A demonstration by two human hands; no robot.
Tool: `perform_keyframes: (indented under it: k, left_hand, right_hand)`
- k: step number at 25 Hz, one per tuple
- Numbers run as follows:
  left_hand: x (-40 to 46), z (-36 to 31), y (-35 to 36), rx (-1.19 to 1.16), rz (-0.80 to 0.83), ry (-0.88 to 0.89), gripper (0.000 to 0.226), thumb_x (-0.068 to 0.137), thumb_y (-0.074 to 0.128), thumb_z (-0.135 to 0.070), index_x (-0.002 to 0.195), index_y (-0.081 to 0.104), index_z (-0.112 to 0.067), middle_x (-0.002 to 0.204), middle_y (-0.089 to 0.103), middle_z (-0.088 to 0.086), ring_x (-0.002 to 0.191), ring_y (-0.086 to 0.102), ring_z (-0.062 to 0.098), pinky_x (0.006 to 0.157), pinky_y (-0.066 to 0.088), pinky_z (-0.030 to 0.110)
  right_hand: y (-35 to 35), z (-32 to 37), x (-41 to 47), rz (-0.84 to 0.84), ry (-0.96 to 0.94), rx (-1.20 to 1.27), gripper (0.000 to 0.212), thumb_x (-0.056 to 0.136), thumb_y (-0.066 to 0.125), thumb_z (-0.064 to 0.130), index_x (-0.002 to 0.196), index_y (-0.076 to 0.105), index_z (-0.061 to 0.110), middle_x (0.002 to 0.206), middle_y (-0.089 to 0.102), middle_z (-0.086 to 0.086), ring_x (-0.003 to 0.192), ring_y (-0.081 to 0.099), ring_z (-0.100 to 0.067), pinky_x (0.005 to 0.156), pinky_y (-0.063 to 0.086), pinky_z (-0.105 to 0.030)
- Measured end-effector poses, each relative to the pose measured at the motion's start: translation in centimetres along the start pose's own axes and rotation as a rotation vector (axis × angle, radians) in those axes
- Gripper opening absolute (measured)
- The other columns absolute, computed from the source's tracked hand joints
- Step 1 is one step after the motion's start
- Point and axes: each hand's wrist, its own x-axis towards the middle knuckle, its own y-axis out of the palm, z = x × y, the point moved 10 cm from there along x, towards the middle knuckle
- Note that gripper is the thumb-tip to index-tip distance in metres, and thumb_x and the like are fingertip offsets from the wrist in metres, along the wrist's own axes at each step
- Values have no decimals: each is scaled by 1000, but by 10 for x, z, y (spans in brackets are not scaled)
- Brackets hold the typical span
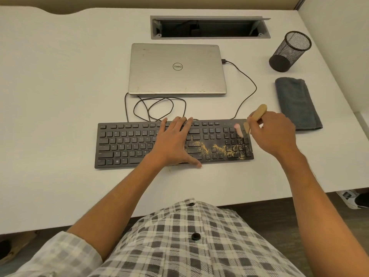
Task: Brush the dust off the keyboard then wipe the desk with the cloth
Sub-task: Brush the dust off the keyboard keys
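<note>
A black keyboard point(127, 144) lies across the middle of the white desk point(60, 80). Yellowish dust point(219, 147) is scattered over its right part, around the arrow keys and number pad. My left hand point(173, 142) rests flat on the keyboard's centre, fingers spread. My right hand point(273, 132) grips a small wooden-handled brush point(257, 113); its blurred bristle end hangs over the number pad's top. A folded grey cloth point(297, 102) lies on the desk to the right of the keyboard, just beyond my right hand.
A closed silver laptop point(177, 68) sits behind the keyboard, with a black cable point(247, 90) looping between them. A black mesh pen cup point(289, 50) stands at the back right. An open cable hatch point(209, 28) is set in the desk behind the laptop.
</note>
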Motion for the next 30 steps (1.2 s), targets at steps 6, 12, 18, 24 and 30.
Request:
perform_keyframes:
  k: [6, 12, 18, 24, 30]
  left_hand:
    - [0, 0, 0, 7, 5, -8, 145, 55, 66, -92, 163, 0, -22, 169, 12, 3, 156, 3, 19, 125, -8, 53]
    - [0, -1, -1, 3, 0, -8, 145, 55, 66, -92, 163, 1, -21, 168, 13, 2, 156, 4, 19, 125, -9, 52]
    - [-1, -2, -2, -4, 0, -9, 145, 55, 67, -91, 163, 1, -20, 168, 14, 3, 156, 4, 20, 125, -11, 51]
    - [-1, -1, -2, 1, 3, -10, 145, 56, 67, -91, 163, 1, -20, 168, 13, 3, 156, 4, 20, 125, -11, 50]
    - [-2, -1, -3, -11, -1, -11, 145, 55, 68, -91, 163, 2, -20, 168, 14, 3, 156, 4, 20, 124, -11, 50]
  right_hand:
    - [-17, 11, 7, -149, -8, -4, 43, 101, 40, 38, 85, 65, 7, 74, 66, -10, 65, 54, -27, 59, 39, -33]
    - [-2, -3, 3, 30, 26, -23, 44, 99, 42, 40, 68, 53, 10, 62, 53, -4, 63, 54, -30, 57, 35, -32]
    - [-10, -7, 5, -111, 39, 97, 43, 99, 44, 39, 78, 62, 7, 67, 60, -8, 64, 55, -30, 60, 44, -38]
    - [-10, -7, 2, -74, 24, 90, 40, 100, 42, 40, 87, 66, 10, 68, 59, -5, 66, 55, -28, 61, 41, -35]
    - [-3, -14, -3, -11, 68, -34, 43, 99, 42, 38, 73, 57, 7, 67, 58, -9, 65, 54, -31, 58, 35, -33]
